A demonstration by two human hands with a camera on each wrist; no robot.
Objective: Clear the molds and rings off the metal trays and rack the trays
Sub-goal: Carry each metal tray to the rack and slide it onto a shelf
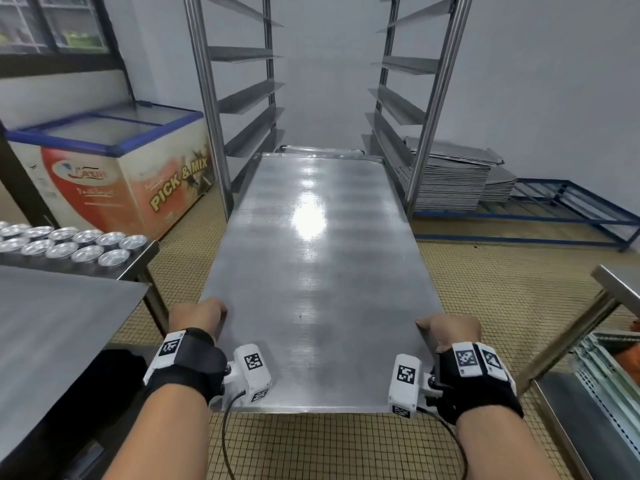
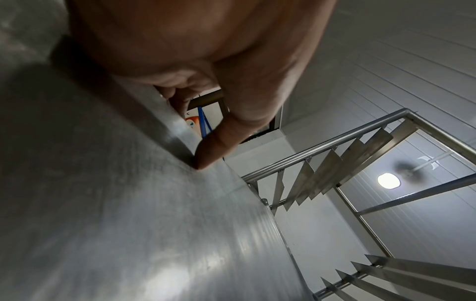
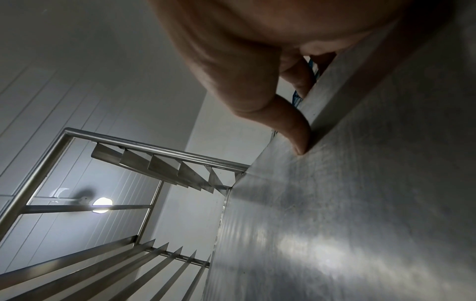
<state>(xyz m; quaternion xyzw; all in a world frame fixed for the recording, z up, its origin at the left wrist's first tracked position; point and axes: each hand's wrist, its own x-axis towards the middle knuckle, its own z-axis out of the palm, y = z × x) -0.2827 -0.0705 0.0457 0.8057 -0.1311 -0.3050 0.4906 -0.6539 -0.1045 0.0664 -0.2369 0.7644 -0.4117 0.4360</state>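
Between the two hands, a bare metal tray (image 1: pixel 311 271) is held level above the tiled floor (image 1: pixel 485 289), its long axis running straight ahead of the person. Left hand (image 1: pixel 197 318) grips the tray's left rim near the close end, thumb (image 2: pixel 213 146) pressed onto the upper surface just inside the raised edge while the other fingers curl out of sight beneath. Right hand (image 1: pixel 450 332) holds the opposite rim in mirror fashion, its thumb (image 3: pixel 296 134) likewise bearing on the tray face beside the rim, fingers wrapped under. Ahead of both hands, the tray's far end lies between the uprights of the steel rack (image 1: pixel 214 98), level with one of the lower pairs of angled side rails; whether it already rests on those rails cannot be told. Beyond the far end, another tray edge (image 1: pixel 320 148) shows inside the rack. Outboard of the left hand stands a steel table carrying rows of round metal molds (image 1: pixel 74 242), with a chest freezer (image 1: pixel 114 161) beyond. Forward of the right hand, beside the rack, a stack of trays (image 1: pixel 450 181) sits on a low blue frame (image 1: pixel 554 216).
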